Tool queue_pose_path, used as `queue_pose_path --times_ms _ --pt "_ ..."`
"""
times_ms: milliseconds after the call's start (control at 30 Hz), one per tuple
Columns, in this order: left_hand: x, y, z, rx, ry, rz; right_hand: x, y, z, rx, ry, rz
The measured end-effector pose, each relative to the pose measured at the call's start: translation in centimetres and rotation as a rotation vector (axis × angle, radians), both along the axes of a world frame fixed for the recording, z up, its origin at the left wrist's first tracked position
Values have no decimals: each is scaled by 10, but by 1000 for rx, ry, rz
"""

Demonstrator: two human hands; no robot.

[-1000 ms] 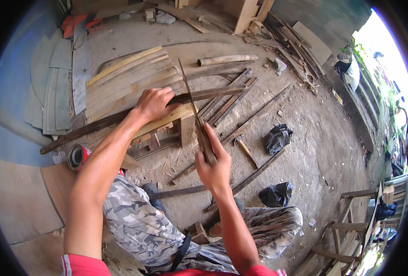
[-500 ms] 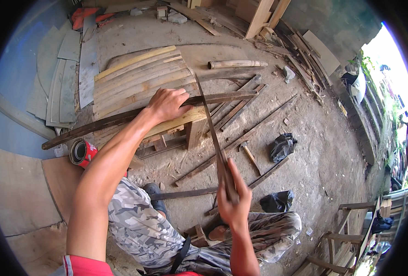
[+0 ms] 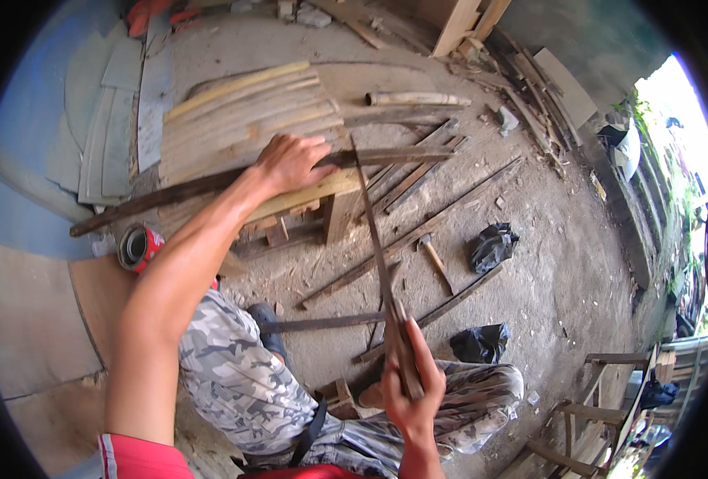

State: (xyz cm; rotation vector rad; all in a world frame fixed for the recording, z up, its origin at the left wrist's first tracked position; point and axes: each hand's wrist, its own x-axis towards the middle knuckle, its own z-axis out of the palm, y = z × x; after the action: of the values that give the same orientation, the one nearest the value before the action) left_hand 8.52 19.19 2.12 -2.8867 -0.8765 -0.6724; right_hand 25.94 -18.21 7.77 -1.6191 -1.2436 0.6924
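A long dark wooden strip point(image 3: 410, 156) lies across a low bench topped with pale slats point(image 3: 242, 120), its right end jutting past the bench edge. My left hand point(image 3: 292, 166) is closed over the strip near that edge, pressing it against the bench. In my right hand point(image 3: 415, 391) is the wooden handle of a handsaw point(image 3: 379, 255). Its thin blade slants up and away from me, and its far part crosses the strip just right of my left hand. How deep the blade sits in the wood cannot be made out.
A red can point(image 3: 140, 247) stands beside my left forearm. On the dirt floor lie a hammer point(image 3: 437, 263), black plastic bags point(image 3: 494, 247), several wooden strips point(image 3: 450, 211) and a bamboo piece point(image 3: 418, 99). Scrap wood point(image 3: 537, 104) is heaped against the far-right wall; a wooden frame point(image 3: 597, 411) stands lower right.
My right hand has drawn the saw back toward me, so less of the blade reaches beyond the strip. My left hand keeps its hold. The view has shifted slightly.
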Motion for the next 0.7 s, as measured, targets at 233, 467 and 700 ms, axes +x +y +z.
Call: queue_pose_path --times_ms 233,467,700 --pt "-3 0 4 63 10 -3 -8 142 -16 153 -5 14" --pt "-3 1 -2 -75 35 37 -2 -28 9 -24 64 -19" --pt "5 -2 1 37 -22 0 0 138 -9 100 -21 -11"
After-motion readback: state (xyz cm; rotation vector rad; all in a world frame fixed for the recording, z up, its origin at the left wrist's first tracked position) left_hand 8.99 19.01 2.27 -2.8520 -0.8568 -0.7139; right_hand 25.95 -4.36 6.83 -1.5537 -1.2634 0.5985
